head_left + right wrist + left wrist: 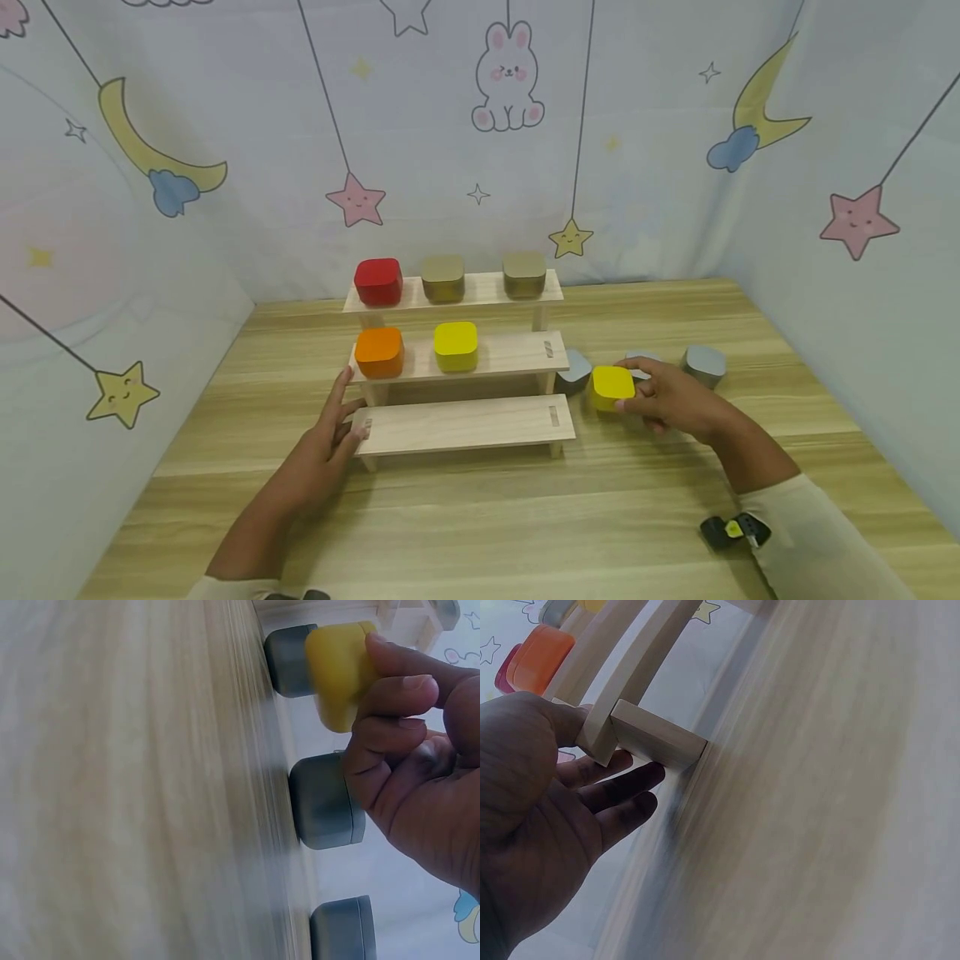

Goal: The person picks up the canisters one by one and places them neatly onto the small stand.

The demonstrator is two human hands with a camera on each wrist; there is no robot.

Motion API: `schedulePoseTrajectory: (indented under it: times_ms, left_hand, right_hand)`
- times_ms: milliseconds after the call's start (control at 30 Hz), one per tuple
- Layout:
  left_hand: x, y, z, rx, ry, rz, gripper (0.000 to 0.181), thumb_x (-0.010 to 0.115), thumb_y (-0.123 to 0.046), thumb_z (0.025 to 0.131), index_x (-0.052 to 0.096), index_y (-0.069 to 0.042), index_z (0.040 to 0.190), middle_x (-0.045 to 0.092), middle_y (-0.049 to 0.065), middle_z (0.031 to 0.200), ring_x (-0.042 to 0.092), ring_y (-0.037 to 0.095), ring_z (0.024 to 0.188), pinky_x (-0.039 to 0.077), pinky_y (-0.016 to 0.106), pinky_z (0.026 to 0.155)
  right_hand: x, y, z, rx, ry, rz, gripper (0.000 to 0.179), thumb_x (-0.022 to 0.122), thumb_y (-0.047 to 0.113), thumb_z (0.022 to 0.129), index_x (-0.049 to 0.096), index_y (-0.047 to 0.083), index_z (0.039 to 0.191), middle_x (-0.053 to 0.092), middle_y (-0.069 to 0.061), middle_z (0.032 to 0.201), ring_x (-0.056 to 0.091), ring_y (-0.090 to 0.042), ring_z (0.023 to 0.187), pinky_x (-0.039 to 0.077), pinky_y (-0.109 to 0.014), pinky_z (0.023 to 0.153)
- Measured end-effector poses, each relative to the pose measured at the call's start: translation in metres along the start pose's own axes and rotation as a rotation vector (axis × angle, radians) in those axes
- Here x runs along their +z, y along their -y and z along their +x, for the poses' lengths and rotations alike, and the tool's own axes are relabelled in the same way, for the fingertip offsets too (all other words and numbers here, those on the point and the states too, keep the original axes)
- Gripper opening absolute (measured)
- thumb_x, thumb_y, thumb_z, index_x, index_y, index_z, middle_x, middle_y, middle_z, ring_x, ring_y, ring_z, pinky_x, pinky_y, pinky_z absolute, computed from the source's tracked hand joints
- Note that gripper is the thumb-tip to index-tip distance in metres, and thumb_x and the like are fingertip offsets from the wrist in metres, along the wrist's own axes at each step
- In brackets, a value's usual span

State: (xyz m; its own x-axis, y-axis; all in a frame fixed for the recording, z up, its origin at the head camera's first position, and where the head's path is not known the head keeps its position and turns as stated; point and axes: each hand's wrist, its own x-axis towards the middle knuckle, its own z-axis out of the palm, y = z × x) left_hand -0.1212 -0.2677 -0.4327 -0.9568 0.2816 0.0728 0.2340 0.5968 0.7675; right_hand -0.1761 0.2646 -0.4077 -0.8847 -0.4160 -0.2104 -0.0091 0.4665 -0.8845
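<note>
My right hand [663, 400] pinches a small yellow rounded-square box [612, 387] between thumb and fingers, lifted off the table just right of a three-step wooden rack [465, 427]. In the right wrist view the yellow box [341, 675] overlaps a grey one behind it. At the rack's left end, my left hand [322, 454] touches the wood, its thumb on the bottom step and its fingers spread loosely alongside. Up close in the left wrist view, those fingers [626, 814] hang relaxed beside the step's leg [660, 735].
On the middle step sit an orange box [379, 352] and another yellow box [456, 347]. The top step bears a red box [378, 282] and two olive-gold boxes [443, 279]. Grey boxes [703, 367] stand on the table to the right. Printed cloth walls [645, 208] surround the table.
</note>
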Motion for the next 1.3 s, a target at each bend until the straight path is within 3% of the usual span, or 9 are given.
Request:
schedulePoseTrajectory:
  times_ms: [200, 500, 833, 1300]
  left_hand:
    - [0.000, -0.001, 0.000, -0.006, -0.004, 0.002, 0.093, 0.054, -0.012, 0.116, -0.013, -0.040, 0.175, 0.044, 0.033, 0.168, 0.060, 0.054, 0.143, 0.052, 0.063, 0.115]
    - [0.000, -0.001, -0.001, -0.001, -0.006, 0.008, 0.093, 0.053, -0.011, 0.116, -0.013, -0.038, 0.175, 0.043, 0.034, 0.168, 0.060, 0.054, 0.142, 0.051, 0.063, 0.115]
    - [-0.001, 0.000, -0.001, -0.004, -0.003, -0.003, 0.094, 0.054, -0.011, 0.116, -0.013, -0.039, 0.175, 0.043, 0.034, 0.168, 0.060, 0.054, 0.143, 0.052, 0.062, 0.115]
    - [0.000, -0.001, 0.000, -0.012, -0.006, 0.003, 0.095, 0.055, -0.012, 0.115, -0.013, -0.040, 0.175, 0.042, 0.033, 0.169, 0.060, 0.053, 0.143, 0.051, 0.062, 0.115]
  right_hand:
    - [0.001, 0.001, 0.001, -0.023, -0.045, 0.048, 0.081, 0.080, 0.019, 0.101, 0.035, 0.000, 0.165, 0.065, -0.011, 0.074, 0.048, -0.013, 0.051, 0.044, -0.030, 0.048]
    - [0.001, -0.001, 0.003, -0.072, -0.078, 0.094, 0.088, 0.079, 0.017, 0.101, 0.026, -0.006, 0.168, 0.064, -0.006, 0.072, 0.046, -0.010, 0.049, 0.048, -0.027, 0.049]
    - [0.001, 0.006, 0.000, -0.112, -0.111, 0.106, 0.085, 0.079, 0.016, 0.102, 0.030, -0.007, 0.167, 0.058, 0.005, 0.069, 0.043, -0.009, 0.051, 0.046, -0.026, 0.051]
    - [-0.005, 0.031, 0.003, -0.205, -0.126, 0.068, 0.070, 0.073, 0.013, 0.104, 0.039, -0.006, 0.163, 0.058, 0.002, 0.072, 0.045, -0.011, 0.054, 0.049, -0.027, 0.052]
